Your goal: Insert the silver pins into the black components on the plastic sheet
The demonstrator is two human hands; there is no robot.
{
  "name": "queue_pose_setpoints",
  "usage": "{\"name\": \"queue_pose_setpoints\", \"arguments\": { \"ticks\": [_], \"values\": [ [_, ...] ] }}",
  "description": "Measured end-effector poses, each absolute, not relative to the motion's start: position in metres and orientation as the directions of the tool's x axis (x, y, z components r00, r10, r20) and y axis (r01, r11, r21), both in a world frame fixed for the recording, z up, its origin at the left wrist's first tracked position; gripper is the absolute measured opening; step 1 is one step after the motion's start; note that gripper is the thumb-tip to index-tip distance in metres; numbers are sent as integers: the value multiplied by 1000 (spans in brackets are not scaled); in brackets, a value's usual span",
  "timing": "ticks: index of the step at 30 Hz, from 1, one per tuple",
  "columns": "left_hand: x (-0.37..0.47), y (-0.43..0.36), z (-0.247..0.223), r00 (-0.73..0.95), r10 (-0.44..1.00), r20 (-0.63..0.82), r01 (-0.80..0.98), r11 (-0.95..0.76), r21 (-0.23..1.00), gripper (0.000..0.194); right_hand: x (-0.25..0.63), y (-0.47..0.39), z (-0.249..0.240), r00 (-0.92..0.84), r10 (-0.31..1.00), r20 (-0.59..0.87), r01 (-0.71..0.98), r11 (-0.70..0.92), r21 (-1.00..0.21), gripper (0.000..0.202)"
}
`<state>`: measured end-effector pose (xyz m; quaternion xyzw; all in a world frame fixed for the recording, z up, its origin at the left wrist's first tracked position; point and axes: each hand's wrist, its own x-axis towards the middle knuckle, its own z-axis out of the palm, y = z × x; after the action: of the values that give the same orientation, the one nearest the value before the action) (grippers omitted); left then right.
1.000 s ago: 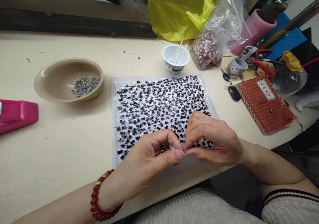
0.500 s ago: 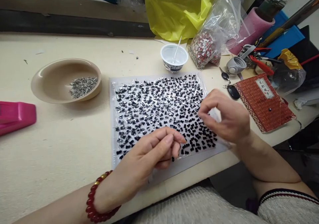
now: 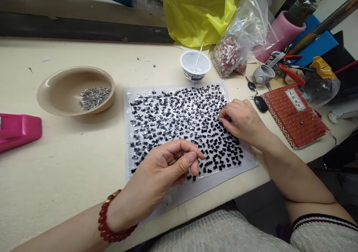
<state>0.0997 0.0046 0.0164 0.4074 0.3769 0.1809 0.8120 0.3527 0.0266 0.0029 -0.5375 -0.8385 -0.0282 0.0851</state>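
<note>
A plastic-covered white sheet [image 3: 173,196] lies before me, dotted with rows of small black pieces [image 3: 208,163], many with thin metal pins sticking up. My left hand [image 3: 167,166] is half curled above its near edge, and small metal pins [image 3: 175,161] show in the palm. Over the right side of the sheet, my right hand [image 3: 240,119] pinches with thumb and forefinger close to the black pieces. Whatever is between those fingertips is too small to make out. To the left stands a beige bowl [image 3: 56,95] with a heap of metal pins [image 3: 94,98].
Behind the sheet is a white cup [image 3: 192,76] with a thin stick in it. Near it are a clear bag of red and white pieces [image 3: 229,56] and a yellow bag [image 3: 190,16]. Keys [image 3: 261,103] and a red pouch [image 3: 296,121] lie right; a pink tape dispenser [image 3: 22,130] left.
My right hand has moved down and left onto the sheet. The left hand has opened slightly, so the pins in its palm now show.
</note>
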Motion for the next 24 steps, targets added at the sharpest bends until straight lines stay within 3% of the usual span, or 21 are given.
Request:
{"name": "queue_pose_setpoints", "arguments": {
  "ticks": [4, 17, 20, 22, 24],
  "values": [
    [99, 4, 16, 657, 592, -467, 50, 584, 810, 18, 353, 27, 3, -406, 896, 178, 907, 419, -43, 10],
    [99, 4, 15, 701, 579, -416, -65, 633, 771, 11, 351, 24, 8, -386, 891, 238, 912, 407, -44, 7],
    [101, 2, 16, 693, 590, -414, -63, 622, 780, 10, 338, 14, 20, -397, 847, 354, 832, 495, -251, 5],
    [102, 0, 17, 674, 612, -414, -57, 601, 797, 10, 325, 4, 26, -457, 798, 393, 649, 601, -465, 5],
    [103, -2, 18, 654, 635, -412, -56, 584, 810, 10, 313, -5, 29, -526, 757, 389, 491, 643, -588, 4]
  ]
}}
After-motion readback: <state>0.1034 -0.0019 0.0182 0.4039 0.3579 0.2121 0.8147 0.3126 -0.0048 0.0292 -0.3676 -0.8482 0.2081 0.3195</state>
